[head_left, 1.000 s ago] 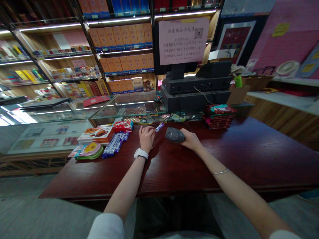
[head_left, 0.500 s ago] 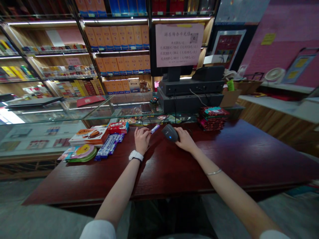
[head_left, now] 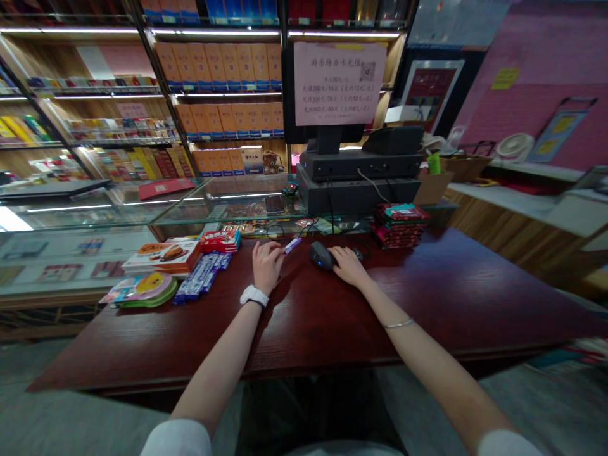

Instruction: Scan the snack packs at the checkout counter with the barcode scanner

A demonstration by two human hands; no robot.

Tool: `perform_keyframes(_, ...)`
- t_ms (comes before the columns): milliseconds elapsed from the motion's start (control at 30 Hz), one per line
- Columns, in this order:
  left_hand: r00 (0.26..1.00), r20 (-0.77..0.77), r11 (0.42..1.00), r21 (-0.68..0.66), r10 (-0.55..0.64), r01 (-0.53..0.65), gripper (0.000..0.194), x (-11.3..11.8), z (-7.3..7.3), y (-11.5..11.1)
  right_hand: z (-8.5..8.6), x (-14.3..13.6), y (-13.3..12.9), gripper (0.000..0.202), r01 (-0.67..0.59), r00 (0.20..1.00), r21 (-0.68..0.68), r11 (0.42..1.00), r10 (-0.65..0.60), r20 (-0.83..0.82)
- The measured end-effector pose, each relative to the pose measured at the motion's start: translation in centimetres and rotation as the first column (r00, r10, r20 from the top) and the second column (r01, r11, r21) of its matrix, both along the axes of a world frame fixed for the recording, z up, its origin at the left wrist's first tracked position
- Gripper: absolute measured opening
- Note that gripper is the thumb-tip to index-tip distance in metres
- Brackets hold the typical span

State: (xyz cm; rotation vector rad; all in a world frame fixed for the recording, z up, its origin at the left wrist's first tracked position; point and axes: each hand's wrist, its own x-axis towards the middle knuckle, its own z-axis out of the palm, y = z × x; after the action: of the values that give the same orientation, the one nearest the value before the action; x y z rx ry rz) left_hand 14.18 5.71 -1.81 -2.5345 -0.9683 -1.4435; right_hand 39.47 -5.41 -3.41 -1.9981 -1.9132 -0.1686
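Between the fingertips of my left hand (head_left: 267,263) is a small purple-and-white wrapped snack bar (head_left: 293,245), its far end pointing up and right. My right hand (head_left: 349,266) is closed round the handle of a dark grey barcode scanner (head_left: 322,255). A small blue light glows on the scanner, whose head faces left toward the bar. Left of my left hand lie several purple wrapped bars (head_left: 202,277), side by side on the dark red-brown table (head_left: 304,329).
An orange-and-white snack box (head_left: 164,256), red packs (head_left: 219,240) and round-topped colourful packets (head_left: 147,290) lie on the left. A stack of red packets (head_left: 399,225) stands at the right, before the black cash register (head_left: 358,190). A glass display counter (head_left: 228,190) runs behind.
The view has shifted slightly, moving the whole scene a little left. The scanner's head sits slightly lower and more turned; both hands keep their hold.
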Motion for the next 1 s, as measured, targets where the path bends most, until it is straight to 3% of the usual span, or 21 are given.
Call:
perform_keyframes(400, 1.000, -0.014, 1.000, -0.014, -0.019, 0.018, 0.008, 0.1, 0.1, -0.3, -0.4, 0.4, 0.7, 0.058, -0.013, 0.994, 0.030, 0.999, 0.016, -0.104)
perform_keyframes(700, 0.996, 0.002, 0.996, -0.010, -0.085, 0.085, 0.010, 0.5, 0.2, -0.8, -1.3, 0.8, 0.6, 0.081, -0.016, 0.989, 0.125, 0.992, 0.034, -0.143)
perform_keyframes(1000, 0.987, -0.022, 0.986, 0.034, -0.162, 0.163, 0.011, 1.2, 0.4, -1.9, 0.6, -1.0, -0.2, 0.071, -0.133, 0.961, 0.316, 0.939, 0.200, -0.192)
